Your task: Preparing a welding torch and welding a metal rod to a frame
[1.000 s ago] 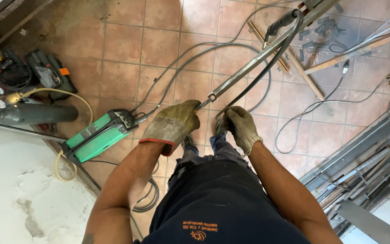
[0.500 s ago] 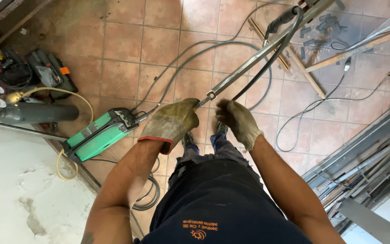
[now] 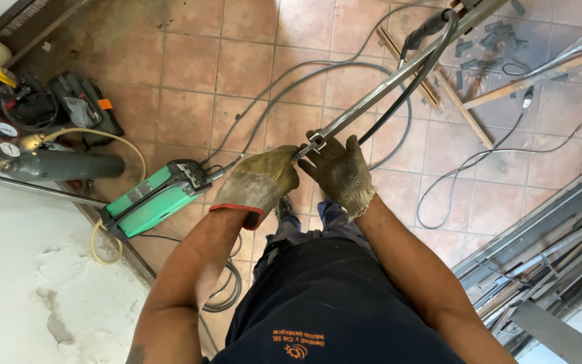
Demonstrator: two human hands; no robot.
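Gloved fingers (image 3: 311, 149) of both hands clutch metal bar (image 3: 378, 89), its far end cut off.

Gloved hands you have: two, left hand (image 3: 257, 185), right hand (image 3: 340, 172)
Metal bars you grip: one (image 3: 399, 77)
Green welders: one (image 3: 153, 199)
Gas cylinders: one (image 3: 62, 165)

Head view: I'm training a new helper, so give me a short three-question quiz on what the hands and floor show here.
1. True or false: both the left hand and right hand wear work gloves.
2. What do the hands meet at? A) the near end of the long metal bar B) a hammer C) a paint can
3. What colour is the machine on the floor tiles?

Key: 1 true; 2 A; 3 green.
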